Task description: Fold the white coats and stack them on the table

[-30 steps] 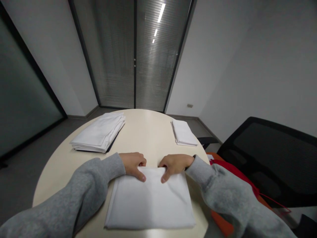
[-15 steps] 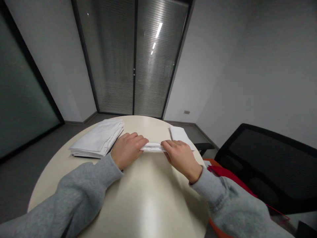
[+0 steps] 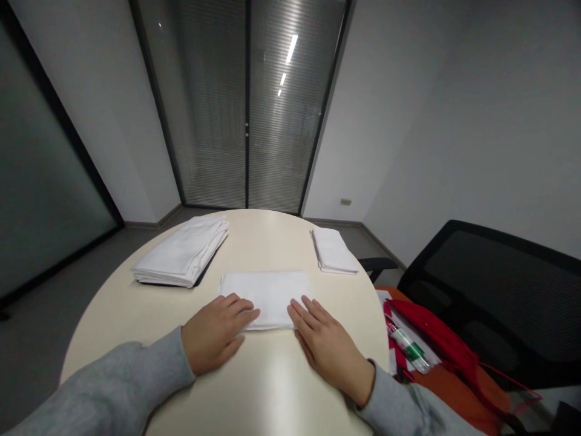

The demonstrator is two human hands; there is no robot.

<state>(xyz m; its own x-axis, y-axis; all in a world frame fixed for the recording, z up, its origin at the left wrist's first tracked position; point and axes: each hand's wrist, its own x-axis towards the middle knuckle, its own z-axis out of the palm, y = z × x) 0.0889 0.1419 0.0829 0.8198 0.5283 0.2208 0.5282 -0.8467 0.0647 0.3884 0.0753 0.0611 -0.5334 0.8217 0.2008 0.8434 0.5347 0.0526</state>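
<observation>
A folded white cloth (image 3: pixel 267 294) lies flat in the middle of the round cream table (image 3: pixel 136 315). My left hand (image 3: pixel 216 330) rests palm down at the cloth's near left corner, fingers stretched out over its edge. My right hand (image 3: pixel 323 341) lies flat at the near right corner, its fingertips touching the cloth. Neither hand grips anything. Both arms wear grey sleeves.
A stack of folded white cloths (image 3: pixel 182 253) sits at the table's far left. A smaller folded pile (image 3: pixel 333 251) lies at the far right. To the right stand a black mesh chair (image 3: pixel 499 290) and an orange seat holding a red bag (image 3: pixel 436 339).
The cloth was folded in half away from me, then laid down as a narrower rectangle. My hands let go of the fold and now lie flat at its near edge.
</observation>
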